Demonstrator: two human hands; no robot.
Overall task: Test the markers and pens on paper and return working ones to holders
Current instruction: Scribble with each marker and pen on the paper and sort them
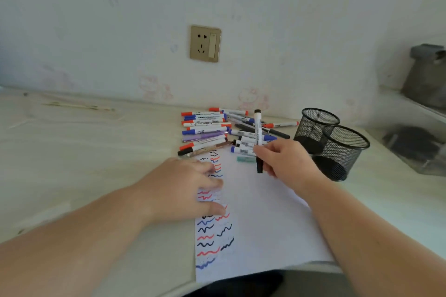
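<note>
A white sheet of paper (260, 219) lies on the desk, its left side covered with red, blue and black squiggles. My left hand (183, 188) rests flat on that left edge with straight fingers. My right hand (287, 164) pinches a black-capped white marker (258, 132) and holds it nearly upright above the paper's far end. Behind the paper lies a pile of markers and pens (217, 128) with red, blue and black caps. Two black mesh holders (337, 147) stand to the right of my right hand.
A teal cap or short pen (245, 159) lies on the paper near my right hand. A wall with a socket (205, 43) rises behind the desk. A grey item on a clear box (420, 128) sits at the far right.
</note>
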